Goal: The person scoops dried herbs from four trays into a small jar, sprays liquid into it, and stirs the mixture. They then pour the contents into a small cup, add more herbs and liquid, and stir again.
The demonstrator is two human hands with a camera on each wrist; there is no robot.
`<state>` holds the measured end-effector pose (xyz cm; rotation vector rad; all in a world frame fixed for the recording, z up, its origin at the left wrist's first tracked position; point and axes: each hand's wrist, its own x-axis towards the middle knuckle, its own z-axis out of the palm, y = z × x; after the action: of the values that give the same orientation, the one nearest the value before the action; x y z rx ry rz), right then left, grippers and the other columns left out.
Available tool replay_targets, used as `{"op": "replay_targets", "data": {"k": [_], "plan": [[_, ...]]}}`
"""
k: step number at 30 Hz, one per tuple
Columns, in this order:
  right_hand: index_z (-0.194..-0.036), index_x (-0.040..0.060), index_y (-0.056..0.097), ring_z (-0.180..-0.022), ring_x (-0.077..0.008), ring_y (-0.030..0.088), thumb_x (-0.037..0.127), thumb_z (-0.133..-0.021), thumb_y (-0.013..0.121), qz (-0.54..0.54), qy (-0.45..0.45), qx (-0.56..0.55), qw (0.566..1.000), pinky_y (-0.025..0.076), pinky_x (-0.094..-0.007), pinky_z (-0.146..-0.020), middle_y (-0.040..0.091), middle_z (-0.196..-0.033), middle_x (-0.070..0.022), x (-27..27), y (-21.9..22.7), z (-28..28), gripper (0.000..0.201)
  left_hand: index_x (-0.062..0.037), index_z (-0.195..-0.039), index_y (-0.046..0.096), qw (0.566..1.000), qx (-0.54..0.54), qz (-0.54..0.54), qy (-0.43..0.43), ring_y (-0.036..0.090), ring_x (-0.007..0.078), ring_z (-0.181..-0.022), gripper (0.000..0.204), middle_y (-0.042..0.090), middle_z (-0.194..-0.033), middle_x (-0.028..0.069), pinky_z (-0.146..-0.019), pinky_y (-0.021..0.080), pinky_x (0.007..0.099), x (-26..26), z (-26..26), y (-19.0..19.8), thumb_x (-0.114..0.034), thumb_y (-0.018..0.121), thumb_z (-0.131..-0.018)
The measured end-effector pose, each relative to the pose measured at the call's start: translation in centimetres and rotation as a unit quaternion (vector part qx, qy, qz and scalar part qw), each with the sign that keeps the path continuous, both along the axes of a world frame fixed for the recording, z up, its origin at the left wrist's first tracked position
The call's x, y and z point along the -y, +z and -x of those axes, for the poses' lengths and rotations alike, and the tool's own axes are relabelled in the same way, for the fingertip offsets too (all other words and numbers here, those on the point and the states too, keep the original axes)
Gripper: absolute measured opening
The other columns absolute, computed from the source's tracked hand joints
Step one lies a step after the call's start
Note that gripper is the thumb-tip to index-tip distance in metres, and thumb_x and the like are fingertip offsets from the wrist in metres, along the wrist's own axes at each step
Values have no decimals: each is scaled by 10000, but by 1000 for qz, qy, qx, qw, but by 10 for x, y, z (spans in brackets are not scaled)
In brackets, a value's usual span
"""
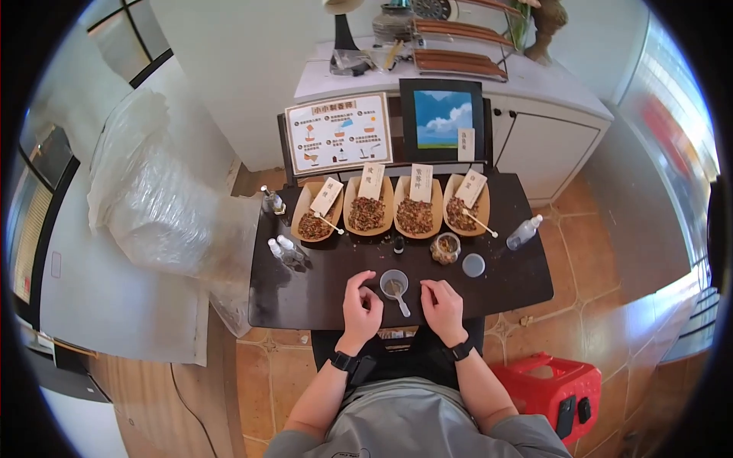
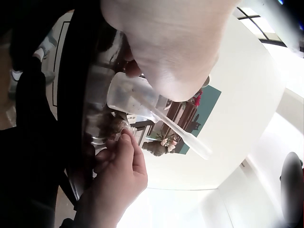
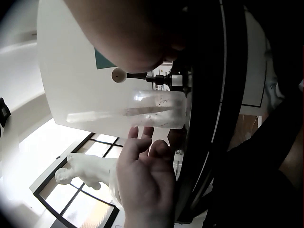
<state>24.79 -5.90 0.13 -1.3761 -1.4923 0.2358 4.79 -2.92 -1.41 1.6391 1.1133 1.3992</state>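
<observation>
A clear plastic cup (image 1: 394, 282) stands near the table's front edge, with a white spoon (image 1: 404, 307) leaning in it and a little brownish material inside. To its left the left hand (image 1: 361, 309) rests with loosely bent fingers, holding nothing. On the other side, the right hand (image 1: 443, 308) lies with its fingers bent loosely, also empty. The left wrist view shows the cup (image 2: 130, 97) with the spoon handle (image 2: 187, 137) sticking out, and the right hand (image 2: 118, 175) beyond. In the right wrist view the left hand (image 3: 147, 183) is beside the cup (image 3: 164, 110).
Four paper trays (image 1: 368, 204) of dried bits with labels line the back. A glass jar (image 1: 445, 249), a round clear lid or dish (image 1: 473, 265), a small dark bottle (image 1: 398, 245), a spray bottle (image 1: 524, 233) and clear bottles (image 1: 287, 250) stand around. A red stool (image 1: 546, 389) is at right.
</observation>
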Motion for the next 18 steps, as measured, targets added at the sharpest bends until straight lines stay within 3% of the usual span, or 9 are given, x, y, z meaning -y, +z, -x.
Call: {"op": "replay_targets", "data": {"k": [2,6,11,16,18], "plan": [[-1035,26,738,-657,-292,654,-38,-901,715,-34,11,9,999,521,-370,-597,665,-815,-130,-1,-2,-1,151,6,-1349,534,1000,27,8,3,594,89,-760,478,639,-1297,105,-700,500,234,1,0,-2,150,574,-895],[-1038,30,737,-665,-304,657,-42,-894,713,-21,13,27,999,524,-375,-593,662,-818,-132,0,-1,-2,163,8,-1317,554,999,35,26,2,595,88,-767,431,641,-1301,108,-703,505,238,-2,2,-5,149,559,-910],[-1153,41,710,-627,-193,632,-42,-854,721,28,57,-13,998,499,-326,-556,644,-822,-75,8,14,-3,311,-17,-1454,487,996,-49,57,-47,586,110,-714,607,651,-1297,109,-654,515,257,0,-3,15,100,636,-877],[-1221,36,681,-634,-173,621,-1,-831,766,57,144,-31,987,500,-301,-559,649,-897,-66,20,51,8,402,-38,-1535,432,987,-129,63,-72,604,137,-706,762,663,-1258,110,-658,524,265,-2,-4,15,1,749,-844],[-1194,48,700,-641,-185,613,25,-844,787,-39,177,7,983,507,-305,-567,648,-892,-71,17,57,18,361,-45,-1537,443,983,-143,81,-79,613,143,-714,778,666,-1249,106,-664,529,268,-3,-3,9,-31,780,-836]]}}
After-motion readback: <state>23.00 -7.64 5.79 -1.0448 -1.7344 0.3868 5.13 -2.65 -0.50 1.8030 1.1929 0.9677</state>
